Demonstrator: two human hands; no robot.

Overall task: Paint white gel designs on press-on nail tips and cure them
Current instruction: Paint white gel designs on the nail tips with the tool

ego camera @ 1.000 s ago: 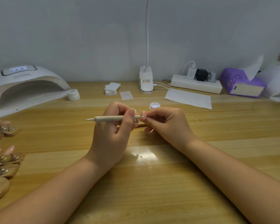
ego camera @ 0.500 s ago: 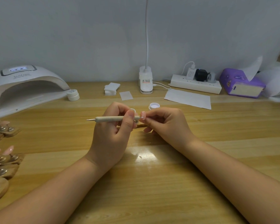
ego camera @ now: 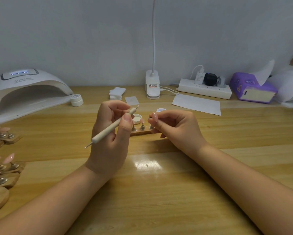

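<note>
We judge the step in hand to be reloading the dotting tool with white gel before the next mark on the nail tip. To do it well, we would dip only the ball end, lightly, in the open gel pot, take a small bead, and bring it to the tip with both wrists braced on the counter; too full a load is likely to run on the curved surface. The tip should be turned face-up and held steady before contact. The left hand pinches the tool between thumb and fingers, the other fingers curled; the tool lies slanted, its far end above the pot, its near end pointing toward the counter's near-left corner. The right hand pinches the pink tip, apparently by its metal stand, between thumb and forefinger, remaining fingers curled under, held just above the wooden holder at mid-counter. Two stands remain on that holder between the hands; whether either carries a tip we cannot tell for certain. Both forearms run from the near edge inward. The curing lamp stands at the far-left corner, its display lit, well apart from the hands. Further tips on holders lie along the left edge.
</note>
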